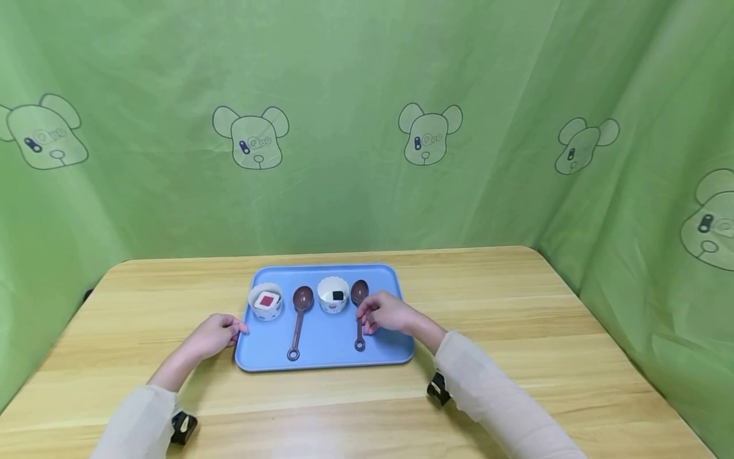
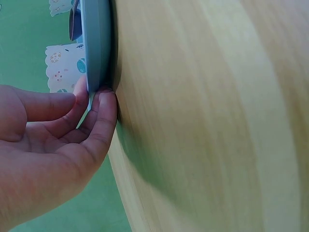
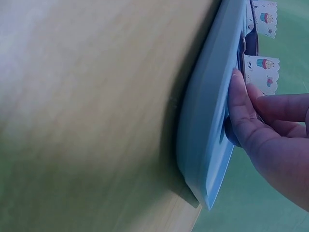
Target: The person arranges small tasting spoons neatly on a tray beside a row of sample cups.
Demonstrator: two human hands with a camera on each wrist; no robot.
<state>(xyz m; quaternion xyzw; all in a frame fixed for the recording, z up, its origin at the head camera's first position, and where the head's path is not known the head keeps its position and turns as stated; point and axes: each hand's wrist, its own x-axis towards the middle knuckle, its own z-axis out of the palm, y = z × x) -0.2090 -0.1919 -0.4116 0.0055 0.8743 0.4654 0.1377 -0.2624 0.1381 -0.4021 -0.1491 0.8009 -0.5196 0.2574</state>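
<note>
A blue tray (image 1: 327, 357) lies on the wooden table. My left hand (image 1: 215, 335) holds its left rim, with fingertips on both sides of the edge in the left wrist view. Over the tray's right part, my right hand (image 1: 387, 312) pinches the handle of a brown spoon (image 1: 359, 291); its bowl points away from me. A second brown spoon (image 1: 302, 298) lies further left on the tray. Beside it stands a white paper cup (image 1: 332, 306) with a small black piece inside. At the far left, another paper cup (image 1: 268, 312) contains a white piece with a red square.
The wooden table (image 1: 516, 306) extends around the tray on all sides. Green curtain (image 1: 344, 210) printed with bear-like heads hangs behind the table and along its sides. A black wrist device (image 1: 439, 389) sits under the right forearm, another (image 1: 183, 427) by the left.
</note>
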